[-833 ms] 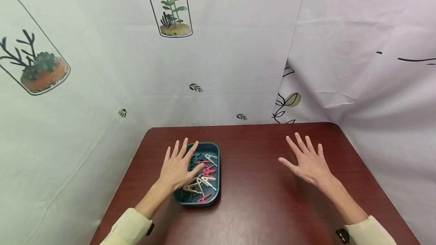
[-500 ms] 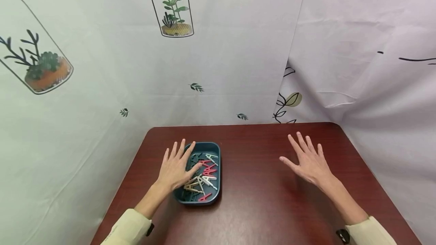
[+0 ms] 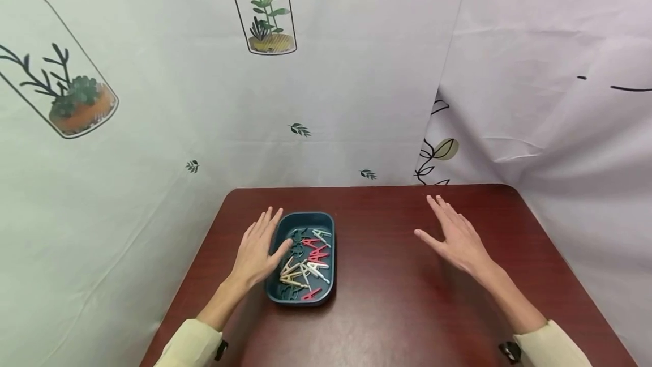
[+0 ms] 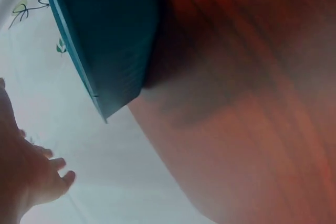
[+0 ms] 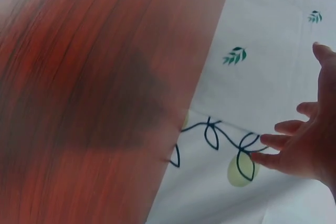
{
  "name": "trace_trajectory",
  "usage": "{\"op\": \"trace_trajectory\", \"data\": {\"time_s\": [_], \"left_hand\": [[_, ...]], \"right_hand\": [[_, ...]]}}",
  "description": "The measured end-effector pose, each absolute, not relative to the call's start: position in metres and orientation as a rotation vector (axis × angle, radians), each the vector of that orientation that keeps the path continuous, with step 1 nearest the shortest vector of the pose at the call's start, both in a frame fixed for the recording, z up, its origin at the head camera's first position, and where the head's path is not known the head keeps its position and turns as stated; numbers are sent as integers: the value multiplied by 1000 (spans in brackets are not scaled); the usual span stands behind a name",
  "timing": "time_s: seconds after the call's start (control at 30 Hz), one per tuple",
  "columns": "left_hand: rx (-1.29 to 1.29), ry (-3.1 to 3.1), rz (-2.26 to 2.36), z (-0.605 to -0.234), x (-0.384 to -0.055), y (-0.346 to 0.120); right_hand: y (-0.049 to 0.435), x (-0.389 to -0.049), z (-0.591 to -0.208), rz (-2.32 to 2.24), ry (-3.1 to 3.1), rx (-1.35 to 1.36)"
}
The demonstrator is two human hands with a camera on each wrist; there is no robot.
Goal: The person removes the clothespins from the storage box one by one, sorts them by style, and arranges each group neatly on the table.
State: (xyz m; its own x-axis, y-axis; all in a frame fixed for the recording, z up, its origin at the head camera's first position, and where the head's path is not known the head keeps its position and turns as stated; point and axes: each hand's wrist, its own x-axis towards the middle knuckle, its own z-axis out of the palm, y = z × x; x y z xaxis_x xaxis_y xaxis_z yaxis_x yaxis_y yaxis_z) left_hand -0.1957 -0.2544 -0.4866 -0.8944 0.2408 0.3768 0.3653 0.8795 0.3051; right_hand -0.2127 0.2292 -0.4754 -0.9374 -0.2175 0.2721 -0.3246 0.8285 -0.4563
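A dark teal tray stands on the left half of the table, with several small clothespins inside: red ones, white ones, tan ones and dark green ones. In the head view my left hand hovers at the tray's left side, its thumb over the rim, holding nothing. The left wrist view shows the tray's outer wall beside that hand, apart from it. Over the right part of the table my right hand is raised, fingers straight, with nothing in it.
The reddish-brown table has rounded far corners. White cloth printed with plants hangs behind it and along both sides. Dark straps show at both wrists, by the pale sleeves.
Both hands have turned edgewise, their fingers drawing closer together. The left hand has shifted slightly left off the tray, uncovering more clothespins. The head view has swung a little left.
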Motion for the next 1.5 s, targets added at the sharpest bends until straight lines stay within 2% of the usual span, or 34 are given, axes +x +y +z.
{"op": "trace_trajectory", "data": {"time_s": [0.77, 1.03, 1.5], "left_hand": [[-236, -2543, -1111, -539, -185, -265], [-222, -2536, -1327, -550, -182, -265], [-228, -2475, -1483, -556, -185, -261]], "right_hand": [[108, -226, -509, 1455, -2524, 611], [74, -228, -519, 1720, -2448, 656], [32, -242, -531, 1923, -2393, 717]]}}
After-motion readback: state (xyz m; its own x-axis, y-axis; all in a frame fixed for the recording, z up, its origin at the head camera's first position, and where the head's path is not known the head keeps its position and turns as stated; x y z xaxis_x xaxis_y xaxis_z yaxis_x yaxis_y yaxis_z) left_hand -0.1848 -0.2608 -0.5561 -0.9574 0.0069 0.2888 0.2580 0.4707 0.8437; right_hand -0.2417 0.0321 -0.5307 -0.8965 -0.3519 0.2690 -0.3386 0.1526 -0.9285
